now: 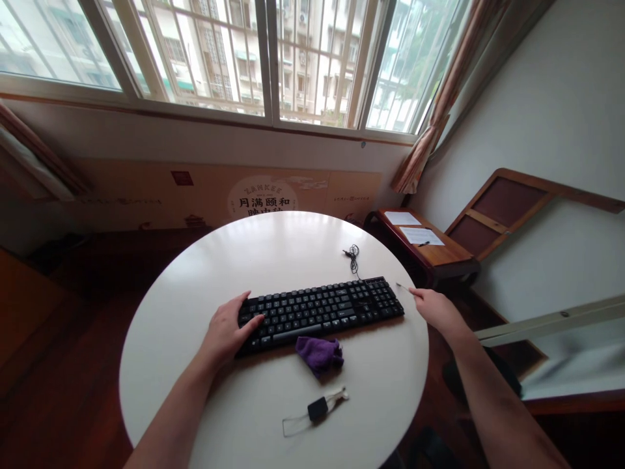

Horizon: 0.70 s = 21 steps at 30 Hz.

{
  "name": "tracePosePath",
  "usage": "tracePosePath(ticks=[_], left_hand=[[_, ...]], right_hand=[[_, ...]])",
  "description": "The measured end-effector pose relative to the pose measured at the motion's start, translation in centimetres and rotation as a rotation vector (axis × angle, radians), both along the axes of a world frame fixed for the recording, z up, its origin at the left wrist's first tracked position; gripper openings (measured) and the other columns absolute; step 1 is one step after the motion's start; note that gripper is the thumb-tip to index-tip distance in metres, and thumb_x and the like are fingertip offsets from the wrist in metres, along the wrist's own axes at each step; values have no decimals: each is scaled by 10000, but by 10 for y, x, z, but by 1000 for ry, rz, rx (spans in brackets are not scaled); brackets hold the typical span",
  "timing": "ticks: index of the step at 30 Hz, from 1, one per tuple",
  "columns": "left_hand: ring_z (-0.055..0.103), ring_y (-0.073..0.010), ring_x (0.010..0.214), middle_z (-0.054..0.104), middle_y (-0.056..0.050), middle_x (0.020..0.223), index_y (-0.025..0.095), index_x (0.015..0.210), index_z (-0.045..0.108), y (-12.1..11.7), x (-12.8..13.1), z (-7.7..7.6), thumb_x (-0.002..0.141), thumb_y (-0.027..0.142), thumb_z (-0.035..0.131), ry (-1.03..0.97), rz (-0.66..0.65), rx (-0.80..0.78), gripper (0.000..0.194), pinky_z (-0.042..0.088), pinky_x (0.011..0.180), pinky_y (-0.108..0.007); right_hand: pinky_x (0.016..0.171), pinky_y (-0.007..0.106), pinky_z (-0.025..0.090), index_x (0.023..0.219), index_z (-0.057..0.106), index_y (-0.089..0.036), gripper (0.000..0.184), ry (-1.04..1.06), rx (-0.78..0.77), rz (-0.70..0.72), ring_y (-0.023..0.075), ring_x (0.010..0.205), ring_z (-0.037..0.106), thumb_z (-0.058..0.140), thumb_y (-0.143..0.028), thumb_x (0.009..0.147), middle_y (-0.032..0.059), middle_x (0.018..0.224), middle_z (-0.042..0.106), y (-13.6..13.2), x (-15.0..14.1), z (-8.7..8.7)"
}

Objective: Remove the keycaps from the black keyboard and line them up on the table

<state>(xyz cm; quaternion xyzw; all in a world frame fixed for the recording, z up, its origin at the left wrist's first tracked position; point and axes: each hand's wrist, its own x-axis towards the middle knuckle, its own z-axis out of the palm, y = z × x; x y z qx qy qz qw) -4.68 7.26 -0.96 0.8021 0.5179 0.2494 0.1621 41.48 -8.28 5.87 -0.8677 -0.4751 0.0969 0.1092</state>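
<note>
A black keyboard (317,309) lies across the round white table. My left hand (225,329) grips its left end, the thumb on the lower left keys and the fingers at the far edge. Just past the right end of the keyboard, my right hand (437,309) is closed on a thin stick with a dark tip (402,286); its exact kind is too small to make out. A crumpled purple cloth (318,355) rests by the keyboard's near edge. Closer to me lies a small black-handled tool (318,410) with wire loops at one end and a whitish end at the other.
The keyboard's coiled cable (352,258) sits behind it on the white table (195,267). At right, a wooden chair (469,260) holds papers (422,236) and a pen. A long printed box (195,189) lies below the barred window.
</note>
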Motion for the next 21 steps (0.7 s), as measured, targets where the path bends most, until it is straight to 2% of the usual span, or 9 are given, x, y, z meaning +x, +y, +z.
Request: tracePosePath(ticks=[2, 3, 5, 7, 10, 13, 15, 18, 21], left_hand=[[524, -331, 1255, 575, -157, 1361, 139, 1397, 484, 0, -5, 1, 856, 613, 479, -31, -5, -42, 719, 410, 1076, -497], [506, -329, 1279, 556, -160, 1383, 134, 1406, 472, 1, -9, 2, 865, 612, 468, -48, -7, -59, 723, 403, 1087, -494], [464, -328, 1327, 513, -157, 1432, 140, 1426, 448, 1, -17, 3, 860, 624, 484, -76, -8, -77, 746, 385, 1109, -493], [428, -329, 1362, 476, -150, 1468, 161, 1447, 422, 0, -24, 4, 839, 638, 530, -92, -15, -88, 780, 367, 1127, -496], [387, -335, 1393, 432, -154, 1503, 172, 1466, 395, -3, -31, 4, 796, 631, 610, -100, -44, -105, 840, 333, 1151, -504], [354, -339, 1413, 395, -162, 1526, 167, 1478, 377, -6, -32, 4, 758, 613, 667, -100, -62, -122, 896, 302, 1171, -500], [343, -338, 1420, 383, -165, 1533, 161, 1487, 361, -7, -32, 4, 749, 614, 679, -105, -61, -133, 923, 297, 1175, -494], [330, -337, 1429, 371, -169, 1540, 152, 1499, 337, -7, -33, 3, 745, 616, 686, -111, -56, -141, 952, 293, 1178, -493], [332, -340, 1430, 365, -166, 1547, 167, 1507, 326, -5, -34, 0, 759, 619, 673, -109, -58, -119, 940, 299, 1173, -502]], right_hand=[[902, 410, 505, 1334, 641, -160, 458, -19, 10, -32, 326, 1080, 674, 404, -264, 955, 175, 1212, 690, -5, 1, 3], [906, 402, 506, 1350, 628, -185, 456, -17, 35, -1, 316, 1082, 674, 406, -277, 962, 156, 1218, 692, -3, -5, 5], [933, 366, 503, 1362, 614, -244, 440, 26, 108, 169, 278, 1106, 668, 405, -300, 979, 95, 1245, 689, 12, -32, 11], [994, 330, 479, 1357, 615, -273, 426, 113, 160, 455, 239, 1158, 645, 393, -307, 995, 40, 1289, 668, 37, -75, 17], [1006, 341, 481, 1325, 634, -333, 397, 147, 115, 800, 235, 1165, 642, 427, -310, 987, -5, 1280, 672, 79, -151, 26], [973, 340, 504, 1339, 619, -353, 415, 148, 82, 978, 238, 1148, 650, 447, -265, 972, -11, 1273, 676, 112, -215, 32], [945, 326, 517, 1356, 595, -379, 436, 152, 76, 1064, 227, 1119, 664, 459, -244, 964, -25, 1258, 684, 125, -240, 34], [913, 312, 521, 1354, 592, -393, 461, 120, 51, 1123, 222, 1075, 682, 492, -214, 941, -25, 1222, 705, 131, -241, 34], [920, 325, 517, 1321, 623, -391, 459, 110, -5, 1112, 228, 1075, 685, 505, -194, 924, -29, 1231, 698, 126, -200, 34]])
